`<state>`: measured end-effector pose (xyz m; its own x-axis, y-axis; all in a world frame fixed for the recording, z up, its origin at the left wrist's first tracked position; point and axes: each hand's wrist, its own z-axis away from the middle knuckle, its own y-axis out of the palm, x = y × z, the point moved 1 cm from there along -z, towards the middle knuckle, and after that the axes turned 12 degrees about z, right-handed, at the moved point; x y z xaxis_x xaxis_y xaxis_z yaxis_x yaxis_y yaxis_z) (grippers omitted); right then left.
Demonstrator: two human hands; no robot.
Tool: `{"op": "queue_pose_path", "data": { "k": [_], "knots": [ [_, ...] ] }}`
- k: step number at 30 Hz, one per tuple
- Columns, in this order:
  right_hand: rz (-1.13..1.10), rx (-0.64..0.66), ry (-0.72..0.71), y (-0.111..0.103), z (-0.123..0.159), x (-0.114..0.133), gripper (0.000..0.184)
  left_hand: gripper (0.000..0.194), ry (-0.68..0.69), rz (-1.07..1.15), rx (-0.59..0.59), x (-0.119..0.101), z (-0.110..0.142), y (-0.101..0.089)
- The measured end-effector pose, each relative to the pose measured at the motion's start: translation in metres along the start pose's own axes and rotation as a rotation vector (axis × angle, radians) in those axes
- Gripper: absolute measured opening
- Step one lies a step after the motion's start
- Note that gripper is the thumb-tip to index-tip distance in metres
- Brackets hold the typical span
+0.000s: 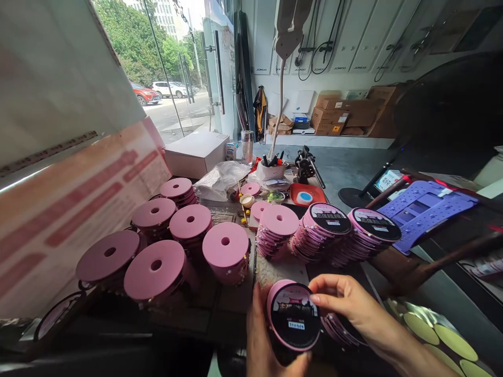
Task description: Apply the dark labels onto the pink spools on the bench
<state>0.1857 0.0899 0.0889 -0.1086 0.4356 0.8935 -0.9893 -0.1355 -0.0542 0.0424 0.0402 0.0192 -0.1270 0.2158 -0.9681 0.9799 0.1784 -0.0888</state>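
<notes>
Viewing from afar, I have the pink spool (272,302) cupped in my left hand (261,343); my right hand (342,297), nearly closed, pinches the edge of its black label (295,317).

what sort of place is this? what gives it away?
Looks like a street-front shop or showroom, with a table used as a handwork station. Signs: the glass door with cars outside, JOMOO-marked wall panels with fixtures mounted, and stacks of pink discs on the table.
</notes>
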Motion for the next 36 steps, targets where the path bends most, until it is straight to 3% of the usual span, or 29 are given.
{"op": "queue_pose_path", "data": {
  "k": [3,6,10,19,26,36],
  "knots": [
    [0.011,0.011,0.008,0.0,0.001,0.004,0.028,0.095,-0.087,0.13,-0.052,-0.003,0.0,0.001],
    [-0.009,0.023,0.019,-0.001,0.001,0.007,0.026,0.09,-0.078,0.189,-0.058,-0.001,0.001,0.0],
    [-0.02,0.056,0.036,-0.001,0.0,0.006,0.023,0.098,-0.1,0.157,-0.06,0.003,0.002,0.0],
    [0.068,0.023,-0.017,0.0,-0.001,0.005,0.019,0.093,-0.108,0.1,0.014,0.001,0.0,-0.006],
    [0.066,0.017,-0.029,-0.002,0.0,0.001,0.018,0.095,-0.146,0.198,0.157,0.007,0.003,-0.015],
    [0.052,0.0,-0.01,-0.001,-0.001,0.002,0.02,0.073,-0.113,0.157,0.137,-0.004,0.002,-0.014]
  ]
}}
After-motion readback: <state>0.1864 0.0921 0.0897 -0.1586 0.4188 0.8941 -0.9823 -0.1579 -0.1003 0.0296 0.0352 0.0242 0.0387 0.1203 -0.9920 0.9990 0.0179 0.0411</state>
